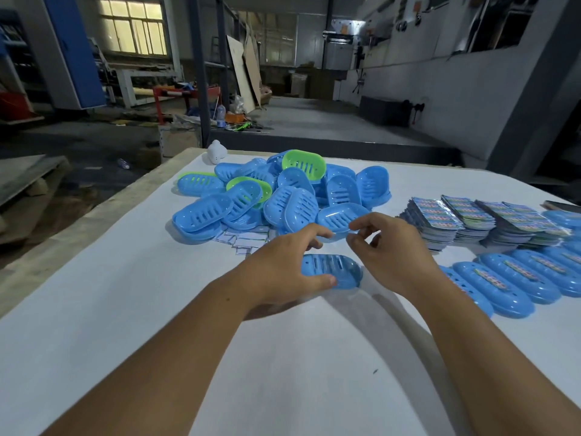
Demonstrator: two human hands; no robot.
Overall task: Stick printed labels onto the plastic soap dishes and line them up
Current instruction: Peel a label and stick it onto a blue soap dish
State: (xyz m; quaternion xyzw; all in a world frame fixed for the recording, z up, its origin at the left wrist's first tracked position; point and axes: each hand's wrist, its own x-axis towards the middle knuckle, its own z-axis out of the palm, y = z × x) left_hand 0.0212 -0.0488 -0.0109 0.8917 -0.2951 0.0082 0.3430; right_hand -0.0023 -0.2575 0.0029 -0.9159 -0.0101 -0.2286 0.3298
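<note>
My left hand [283,272] grips a blue soap dish [344,272] just above the white table, thumb on its near rim and fingers over its far side. No label shows on this dish. My right hand [390,250] hovers just right of it with fingers loosely curled and nothing visible between them. Behind both hands lies a pile of blue and green soap dishes [283,196]. Stacks of printed labels [471,221] sit to the right. A row of labelled blue dishes [509,278] lines up at the right.
Small white backing papers [248,239] lie scattered in front of the pile. A white object [216,151] stands at the table's far edge. The white table [125,294] drops off on the left to a workshop floor.
</note>
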